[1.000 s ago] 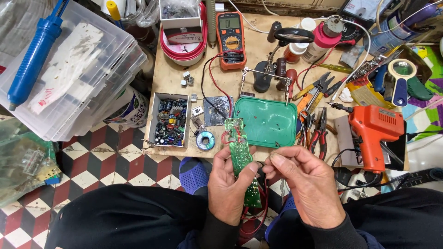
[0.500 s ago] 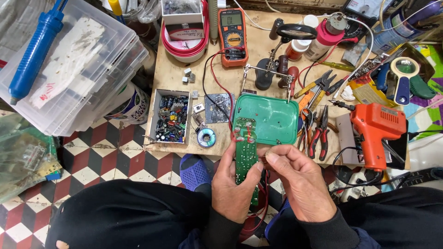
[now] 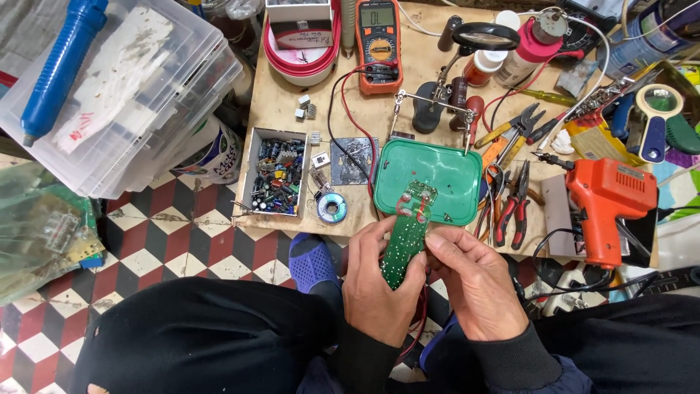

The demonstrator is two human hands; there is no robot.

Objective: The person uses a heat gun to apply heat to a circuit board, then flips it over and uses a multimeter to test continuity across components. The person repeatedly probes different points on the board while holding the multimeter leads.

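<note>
Both hands, left hand [image 3: 380,281] and right hand [image 3: 470,281], pinch the long green circuit board [image 3: 405,237] at six o'clock of the green tray [image 3: 437,171], seemingly inspecting it; turning it needs a gentle edge grip.

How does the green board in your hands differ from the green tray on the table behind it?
The circuit board is long, narrow and dotted with pale solder points; the green tray is a wide rounded rectangle with a raised rim and a mostly plain surface. The board is held up between the left hand and right hand, while the tray lies flat on the wooden table. The board's far end overlaps the tray in view. Both are green.
</note>
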